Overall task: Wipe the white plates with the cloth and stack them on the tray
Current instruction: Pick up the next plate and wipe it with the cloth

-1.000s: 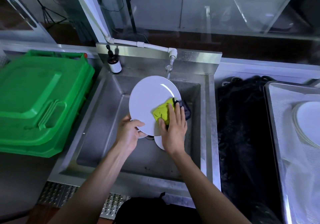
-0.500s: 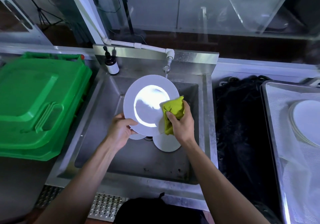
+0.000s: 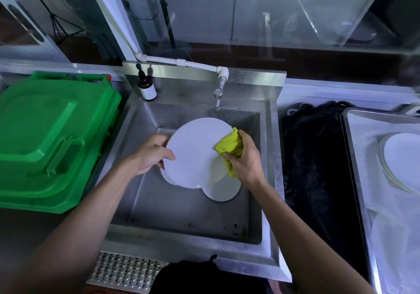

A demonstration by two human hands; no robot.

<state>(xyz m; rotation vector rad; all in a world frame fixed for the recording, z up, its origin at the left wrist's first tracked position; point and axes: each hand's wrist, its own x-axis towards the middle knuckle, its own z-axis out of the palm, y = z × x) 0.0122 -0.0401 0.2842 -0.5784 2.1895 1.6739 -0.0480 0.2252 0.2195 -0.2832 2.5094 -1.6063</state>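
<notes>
Over the steel sink [image 3: 141, 198] I hold a large white plate [image 3: 193, 153], tilted. My left hand [image 3: 152, 153] grips its left rim, thumb on the face. My right hand [image 3: 245, 159] grips a yellow-green cloth [image 3: 229, 147] against the plate's right edge. Below it in the basin lie more white plates [image 3: 223, 188], partly hidden. At the far right a metal tray [image 3: 356, 180] lined with white mesh carries a stack of white plates [image 3: 402, 159].
A green plastic bin lid [image 3: 50, 139] lies left of the sink. A dark pump bottle [image 3: 146, 87] stands at the sink's back left, a tap [image 3: 218, 96] at the back. Black cloth [image 3: 313, 168] covers the counter between sink and tray.
The plate has turned flatter and lower over the basin. My right hand slid the cloth from the plate's face out to its right rim.
</notes>
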